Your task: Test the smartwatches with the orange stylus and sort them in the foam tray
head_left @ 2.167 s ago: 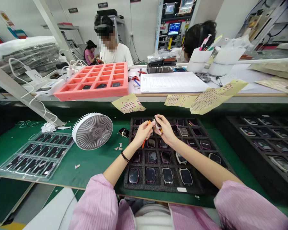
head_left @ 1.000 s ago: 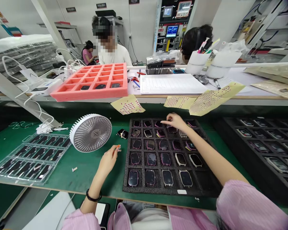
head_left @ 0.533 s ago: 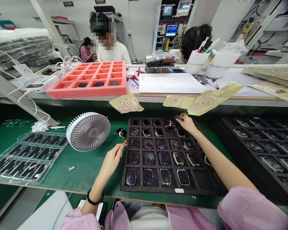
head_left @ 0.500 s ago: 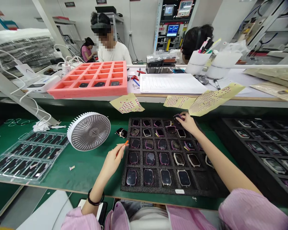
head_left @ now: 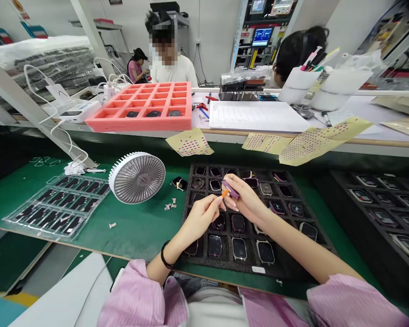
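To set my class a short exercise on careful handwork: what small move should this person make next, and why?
Probably work the tip of the slim orange tool along the purple-rimmed watch case, because the left hand pinches the tool right at the case, which the right hand holds steady above the black foam tray.

Left hand and right hand pinch close together, nearly touching

Electronics assembly workshop, production-line setting: green-matted desk, smartwatch bodies in black foam trays, pink foam tray, test-equipment monitors, co-workers at nearby stations.
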Available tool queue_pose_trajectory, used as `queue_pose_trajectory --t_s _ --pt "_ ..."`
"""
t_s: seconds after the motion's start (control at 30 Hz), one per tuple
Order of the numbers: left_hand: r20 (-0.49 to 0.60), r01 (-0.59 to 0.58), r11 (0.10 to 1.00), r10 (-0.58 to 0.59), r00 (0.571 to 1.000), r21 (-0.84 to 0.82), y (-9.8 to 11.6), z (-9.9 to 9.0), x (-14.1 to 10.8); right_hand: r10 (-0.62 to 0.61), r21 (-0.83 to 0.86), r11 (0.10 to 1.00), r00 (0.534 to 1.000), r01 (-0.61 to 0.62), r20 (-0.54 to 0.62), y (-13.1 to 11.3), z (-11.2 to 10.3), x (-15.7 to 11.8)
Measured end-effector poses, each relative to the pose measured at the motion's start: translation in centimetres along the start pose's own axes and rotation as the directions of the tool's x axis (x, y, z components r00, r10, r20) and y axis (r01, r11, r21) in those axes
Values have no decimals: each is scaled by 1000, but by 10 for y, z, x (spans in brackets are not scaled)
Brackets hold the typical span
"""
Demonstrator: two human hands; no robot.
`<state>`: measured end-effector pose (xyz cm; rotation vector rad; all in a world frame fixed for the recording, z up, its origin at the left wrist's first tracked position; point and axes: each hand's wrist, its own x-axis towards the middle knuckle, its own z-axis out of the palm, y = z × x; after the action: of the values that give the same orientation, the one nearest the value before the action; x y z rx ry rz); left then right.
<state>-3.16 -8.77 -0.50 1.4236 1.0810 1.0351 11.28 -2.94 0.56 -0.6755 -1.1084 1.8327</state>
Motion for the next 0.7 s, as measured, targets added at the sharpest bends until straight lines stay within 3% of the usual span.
queue_pose_trajectory --t_s 0.1,0.23,0.47,0.57,0.7 --pt "33 15 999 -14 999 -44 2 -2 0 2 3 1000 1000 -2 -2 1 2 -1" --pt "96 56 981 -38 995 -188 0 -1 1 102 135 984 991 -112 83 7 7 -3" --pt "48 69 961 -58 997 -268 -9 2 0 146 255 955 988 -154 51 17 6 -1" --pt "-9 46 968 -50 999 -245 -9 2 3 103 214 972 995 -99 -4 18 6 -3" --pt "-79 -6 972 -12 997 -236 -12 7 10 24 3 1000 999 -23 -44 25 8 -8"
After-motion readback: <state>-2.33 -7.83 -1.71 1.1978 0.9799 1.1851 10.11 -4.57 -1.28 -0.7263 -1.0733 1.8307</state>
